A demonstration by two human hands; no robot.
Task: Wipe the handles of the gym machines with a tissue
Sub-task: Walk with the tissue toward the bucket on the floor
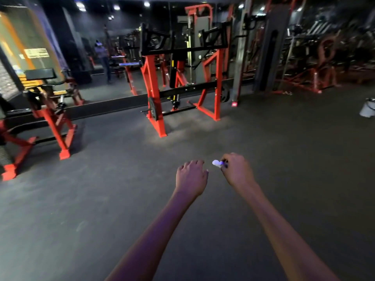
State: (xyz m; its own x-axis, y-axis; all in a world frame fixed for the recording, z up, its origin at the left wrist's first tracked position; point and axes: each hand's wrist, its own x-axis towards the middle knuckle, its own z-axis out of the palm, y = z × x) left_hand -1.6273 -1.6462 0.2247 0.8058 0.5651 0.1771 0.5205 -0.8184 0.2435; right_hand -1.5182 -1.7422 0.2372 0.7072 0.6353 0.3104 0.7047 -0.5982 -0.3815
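Both my arms reach forward over the dark gym floor. My right hand (236, 169) is closed on a small white tissue (217, 163), which pokes out to the left of its fingers. My left hand (191, 177) hangs just left of it, fingers loosely curled and holding nothing. A red and black plate-loaded machine (182, 78) stands a few steps ahead, with black handles (156, 40) up at its top. Neither hand touches any machine.
Another red-framed machine with a black pad (46, 102) stands at the left. A mirror wall (97, 57) runs behind the machines. A grey column and cable rack (265, 49) are at the back right. A white bucket (368, 108) sits on the floor at the right edge.
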